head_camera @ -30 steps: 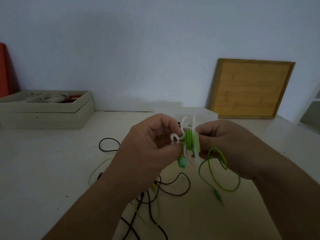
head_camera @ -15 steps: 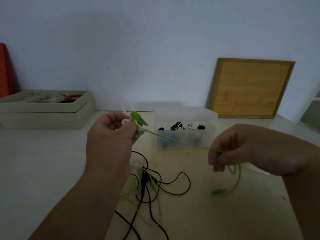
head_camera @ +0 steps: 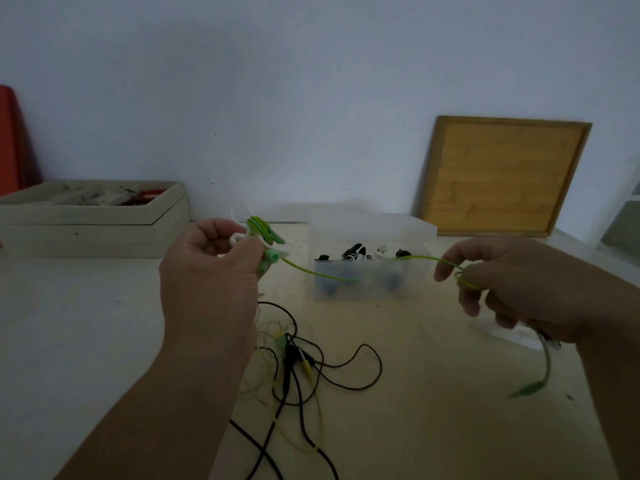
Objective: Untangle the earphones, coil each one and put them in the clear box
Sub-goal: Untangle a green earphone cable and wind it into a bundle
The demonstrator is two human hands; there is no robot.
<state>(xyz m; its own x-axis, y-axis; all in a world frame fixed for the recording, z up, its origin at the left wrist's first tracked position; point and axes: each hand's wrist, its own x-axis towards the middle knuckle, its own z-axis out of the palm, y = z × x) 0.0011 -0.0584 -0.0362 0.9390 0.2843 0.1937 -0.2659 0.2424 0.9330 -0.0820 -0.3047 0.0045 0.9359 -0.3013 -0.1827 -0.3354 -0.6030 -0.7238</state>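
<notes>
- Wooden board (head_camera: 502,174) leans on the wall (head_camera: 311,98) beyond the right grip (head_camera: 519,282).
- Pale tray (head_camera: 86,237) of clutter sits on the bench (head_camera: 69,341), left of the left grip (head_camera: 207,271).
- Red object (head_camera: 8,140) stands further left.

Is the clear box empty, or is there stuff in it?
Not empty. Through the front wall of the clear box, black and white earphones show, lying inside it.

Left hand (head_camera: 211,271): raised left of centre, back toward camera, fingers curled, pinching coiled end of green earphone cable (head_camera: 332,276). Left forearm (head_camera: 156,410): bare, rising from lower left edge. Right hand (head_camera: 512,282): level with left hand, well apart from it, back upward, fingers curled around same cable. Right forearm (head_camera: 609,358): bare, entering from right edge.
</notes>
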